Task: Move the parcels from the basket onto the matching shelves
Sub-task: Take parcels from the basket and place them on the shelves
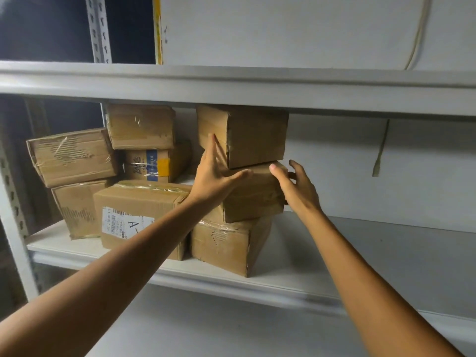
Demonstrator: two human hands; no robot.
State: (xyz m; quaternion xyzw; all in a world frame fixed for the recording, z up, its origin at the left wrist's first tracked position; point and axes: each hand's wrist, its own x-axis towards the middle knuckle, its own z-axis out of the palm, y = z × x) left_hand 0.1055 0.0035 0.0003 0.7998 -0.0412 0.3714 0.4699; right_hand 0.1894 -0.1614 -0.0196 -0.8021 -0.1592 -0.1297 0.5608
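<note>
While your left hand (219,173) lies flat with straight fingers against the left face of the top box (255,135), its thumb stretches across the front of the middle box (253,197) below. Your right hand (298,188) is open too, its fingers loosely spread just beside that middle box's right edge and its thumb tip touching the upper corner; neither hand grips anything. Between your hands three boxes stand stacked on the shelf (360,253). The top box sits on the middle box, turned a little and nearly reaching the upper shelf (231,86). The middle box rests on the bottom box (226,243), which lies under your left wrist. Just left of your left forearm stands a labelled box (144,199) marked "A", and beyond it more boxes (74,155) are piled, some of them tilted.
</note>
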